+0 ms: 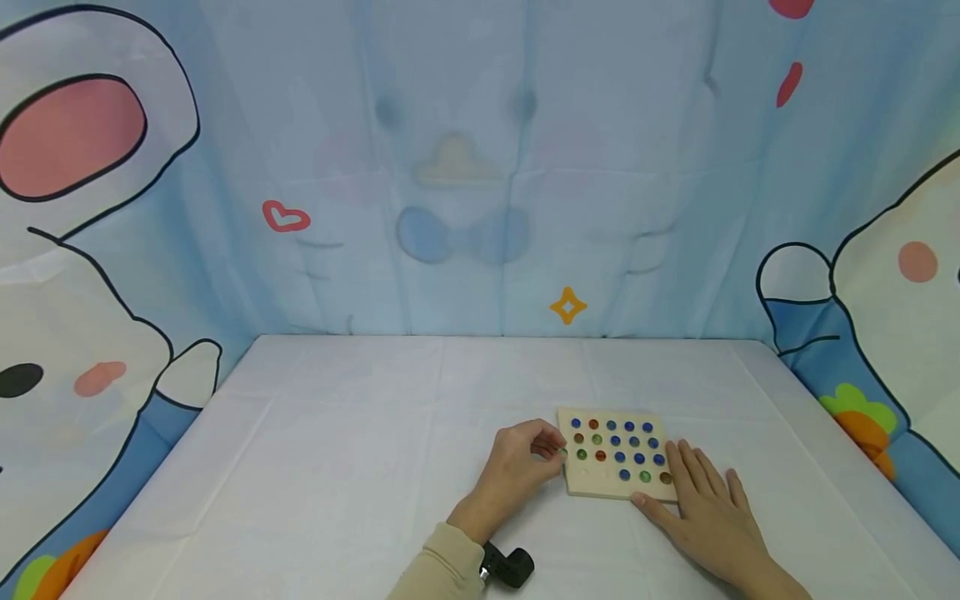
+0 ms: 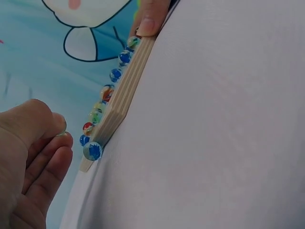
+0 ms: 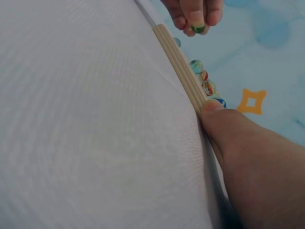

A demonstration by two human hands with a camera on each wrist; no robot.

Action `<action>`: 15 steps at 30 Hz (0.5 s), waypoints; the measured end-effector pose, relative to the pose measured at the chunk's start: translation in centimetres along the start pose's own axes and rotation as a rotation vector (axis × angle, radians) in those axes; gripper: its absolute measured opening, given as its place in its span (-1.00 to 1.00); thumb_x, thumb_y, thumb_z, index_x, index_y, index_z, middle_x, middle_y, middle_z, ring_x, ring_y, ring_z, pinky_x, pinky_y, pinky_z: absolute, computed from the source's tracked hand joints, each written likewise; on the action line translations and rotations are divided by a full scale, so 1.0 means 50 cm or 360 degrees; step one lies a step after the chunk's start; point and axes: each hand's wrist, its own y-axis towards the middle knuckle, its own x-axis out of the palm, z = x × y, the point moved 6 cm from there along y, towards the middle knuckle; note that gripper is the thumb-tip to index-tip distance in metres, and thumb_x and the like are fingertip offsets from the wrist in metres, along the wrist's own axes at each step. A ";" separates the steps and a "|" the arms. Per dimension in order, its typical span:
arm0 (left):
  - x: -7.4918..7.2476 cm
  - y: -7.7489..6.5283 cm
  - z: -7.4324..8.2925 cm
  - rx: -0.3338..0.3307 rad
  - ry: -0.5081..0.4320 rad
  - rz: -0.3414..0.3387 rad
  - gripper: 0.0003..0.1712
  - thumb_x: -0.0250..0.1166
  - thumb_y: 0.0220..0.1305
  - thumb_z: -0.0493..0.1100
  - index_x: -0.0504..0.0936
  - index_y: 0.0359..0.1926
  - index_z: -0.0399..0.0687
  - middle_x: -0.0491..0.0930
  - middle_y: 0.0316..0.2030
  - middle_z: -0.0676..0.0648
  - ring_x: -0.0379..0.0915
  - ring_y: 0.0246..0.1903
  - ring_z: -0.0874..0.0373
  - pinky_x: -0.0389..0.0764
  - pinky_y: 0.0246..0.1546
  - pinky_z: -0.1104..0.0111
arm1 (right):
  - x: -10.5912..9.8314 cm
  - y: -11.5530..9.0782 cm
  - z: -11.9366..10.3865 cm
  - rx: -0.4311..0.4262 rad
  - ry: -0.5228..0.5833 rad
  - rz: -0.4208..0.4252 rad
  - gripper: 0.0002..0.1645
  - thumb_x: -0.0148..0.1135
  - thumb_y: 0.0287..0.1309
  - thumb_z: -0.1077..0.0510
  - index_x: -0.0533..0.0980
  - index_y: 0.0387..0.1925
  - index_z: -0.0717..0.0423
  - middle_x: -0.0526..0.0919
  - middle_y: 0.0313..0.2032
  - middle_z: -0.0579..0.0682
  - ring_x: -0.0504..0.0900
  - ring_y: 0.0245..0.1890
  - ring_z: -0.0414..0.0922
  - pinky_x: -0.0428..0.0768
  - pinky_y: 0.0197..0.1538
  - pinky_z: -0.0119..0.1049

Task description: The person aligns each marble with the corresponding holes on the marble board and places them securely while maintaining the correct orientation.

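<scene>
A flat wooden board with rows of small hollows lies on the table. Blue, green and red-brown glass marbles sit in most of them; two hollows at the near left are bare. My left hand is at the board's left edge and pinches a green marble between thumb and fingertips, held just above the board in the right wrist view. My right hand rests with fingers extended along the board's right side, its thumb touching the near edge. Its other fingers are hidden in the right wrist view.
A white cloth covers the table. Behind it hangs a light blue curtain printed with cartoon figures. A black device is strapped at the left wrist, beside the beige sleeve.
</scene>
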 end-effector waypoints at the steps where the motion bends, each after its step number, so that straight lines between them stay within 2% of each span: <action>1: 0.001 0.000 0.001 -0.0002 -0.0006 -0.0005 -0.83 0.37 0.15 -0.43 0.65 -0.23 -0.19 0.71 -0.31 -0.06 0.54 -0.35 0.45 0.64 -0.24 0.58 | 0.001 0.000 0.001 0.0001 0.0002 -0.0004 0.35 -0.04 0.17 -0.59 -0.10 0.49 0.41 -0.08 0.47 0.47 -0.12 0.45 0.44 -0.40 0.37 0.47; 11: 0.022 0.003 0.010 0.0025 -0.0089 -0.0086 -0.84 0.36 0.17 -0.42 0.64 -0.21 -0.21 0.72 -0.27 -0.09 0.53 -0.33 0.47 0.64 -0.23 0.58 | 0.001 -0.002 0.001 0.0023 0.0006 -0.0030 0.36 -0.05 0.16 -0.60 -0.10 0.49 0.42 -0.08 0.47 0.49 -0.13 0.44 0.45 -0.40 0.37 0.48; 15: 0.035 0.008 0.013 0.0026 -0.0058 -0.0111 -0.83 0.37 0.17 -0.39 0.65 -0.20 -0.16 0.72 -0.26 -0.05 0.52 -0.33 0.49 0.62 -0.24 0.61 | 0.002 -0.003 0.000 0.0025 0.0000 -0.0028 0.36 -0.06 0.16 -0.60 -0.10 0.49 0.42 -0.08 0.47 0.49 -0.13 0.45 0.45 -0.40 0.37 0.48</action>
